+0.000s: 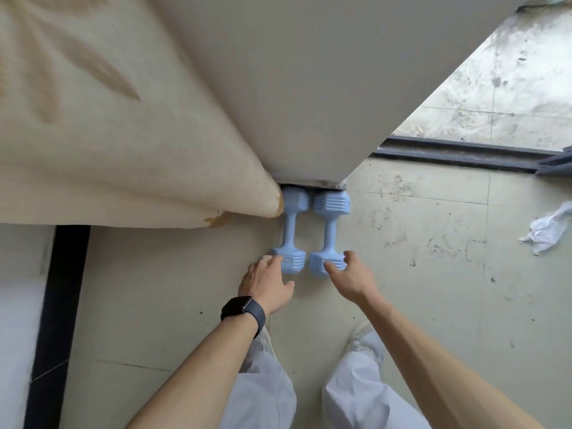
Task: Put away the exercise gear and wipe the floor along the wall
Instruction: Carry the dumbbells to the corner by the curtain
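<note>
Two light blue dumbbells lie side by side on the tiled floor, their far ends against the foot of the wall. My left hand [266, 281], with a black watch on the wrist, rests its fingertips on the near head of the left dumbbell [288, 230]. My right hand [349, 272] has its fingers spread around the near head of the right dumbbell [329, 233], touching it without closing on it. A crumpled white cloth [548, 232] lies on the floor far to the right.
A beige curtain [108, 134] hangs at the left, its hem touching the left dumbbell's far head. The grey wall [309, 88] ends at a corner above the dumbbells. A dark sliding-door track [458, 153] runs at the right. My feet stand just behind my hands.
</note>
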`<state>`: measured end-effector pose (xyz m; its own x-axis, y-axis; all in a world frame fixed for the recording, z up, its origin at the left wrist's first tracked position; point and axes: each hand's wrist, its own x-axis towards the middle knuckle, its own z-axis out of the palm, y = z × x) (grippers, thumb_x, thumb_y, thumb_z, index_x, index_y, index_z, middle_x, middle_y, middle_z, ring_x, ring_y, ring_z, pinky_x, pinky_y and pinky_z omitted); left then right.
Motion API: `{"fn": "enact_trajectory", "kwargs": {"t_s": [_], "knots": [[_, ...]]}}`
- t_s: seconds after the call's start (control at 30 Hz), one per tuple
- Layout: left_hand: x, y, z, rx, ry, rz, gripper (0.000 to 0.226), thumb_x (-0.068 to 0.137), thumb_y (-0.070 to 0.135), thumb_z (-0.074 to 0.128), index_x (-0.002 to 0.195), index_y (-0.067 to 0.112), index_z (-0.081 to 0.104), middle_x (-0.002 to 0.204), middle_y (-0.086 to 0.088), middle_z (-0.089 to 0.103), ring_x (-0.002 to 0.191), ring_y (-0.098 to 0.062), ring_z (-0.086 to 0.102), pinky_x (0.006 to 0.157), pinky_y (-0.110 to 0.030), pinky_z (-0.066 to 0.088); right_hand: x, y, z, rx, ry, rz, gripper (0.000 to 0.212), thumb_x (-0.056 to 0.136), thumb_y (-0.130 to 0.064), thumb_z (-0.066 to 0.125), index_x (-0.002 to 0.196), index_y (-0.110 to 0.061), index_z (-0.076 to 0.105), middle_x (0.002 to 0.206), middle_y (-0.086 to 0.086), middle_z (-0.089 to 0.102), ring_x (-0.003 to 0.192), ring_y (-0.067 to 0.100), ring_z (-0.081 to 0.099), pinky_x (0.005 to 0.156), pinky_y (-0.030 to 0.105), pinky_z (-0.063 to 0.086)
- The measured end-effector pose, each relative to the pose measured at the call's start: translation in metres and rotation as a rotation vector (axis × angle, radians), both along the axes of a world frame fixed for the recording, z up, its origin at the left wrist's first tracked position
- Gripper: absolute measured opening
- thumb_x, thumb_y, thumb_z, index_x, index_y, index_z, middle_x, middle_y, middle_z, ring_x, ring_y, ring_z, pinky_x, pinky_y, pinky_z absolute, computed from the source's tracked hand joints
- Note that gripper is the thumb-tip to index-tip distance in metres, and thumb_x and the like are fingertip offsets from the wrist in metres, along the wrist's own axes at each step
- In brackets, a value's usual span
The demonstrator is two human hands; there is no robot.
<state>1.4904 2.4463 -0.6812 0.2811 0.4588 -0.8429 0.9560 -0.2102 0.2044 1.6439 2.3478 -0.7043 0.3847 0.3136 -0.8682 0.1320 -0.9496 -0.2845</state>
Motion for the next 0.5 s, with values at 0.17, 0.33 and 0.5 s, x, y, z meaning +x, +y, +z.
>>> {"fn": "enact_trajectory", "kwargs": {"t_s": [0.17, 0.33, 0.5], "knots": [[0.011, 0.020, -0.101, -0.020, -0.045, 0.173, 0.072, 0.092, 0.044, 0.059, 0.152, 0.018, 0.030, 0.152, -0.011, 0.037, 0.139, -0.029, 0.038, 0.109, -0.035, 0.034, 0.011, 0.021, -0.088, 0.015, -0.072, -0.041, 0.072, 0.097, -0.046, 0.057, 0.149, -0.003, 0.033, 0.147, 0.017, 0.049, 0.134, 0.033, 0.048, 0.102, 0.034, 0.038], [0.038, 0.036, -0.168, -0.013, -0.154, 0.309, 0.053, 0.095, 0.043, 0.056, 0.136, 0.012, 0.041, 0.130, -0.012, 0.057, 0.119, -0.035, 0.054, 0.092, -0.037, 0.044, 0.007, 0.039, -0.146, 0.105, -0.187, -0.053, 0.041, 0.098, -0.029, 0.056, 0.131, -0.009, 0.043, 0.122, 0.016, 0.063, 0.114, 0.038, 0.059, 0.079, 0.035, 0.036], [0.044, 0.040, -0.186, 0.063, -0.185, 0.365, 0.042, 0.098, 0.033, 0.055, 0.130, 0.009, 0.043, 0.124, -0.017, 0.060, 0.112, -0.039, 0.056, 0.091, -0.041, 0.047, 0.007, 0.032, -0.155, 0.133, -0.248, 0.034, 0.026, 0.097, -0.025, 0.052, 0.119, -0.011, 0.044, 0.107, 0.015, 0.065, 0.101, 0.040, 0.060, 0.076, 0.037, 0.036]]}}
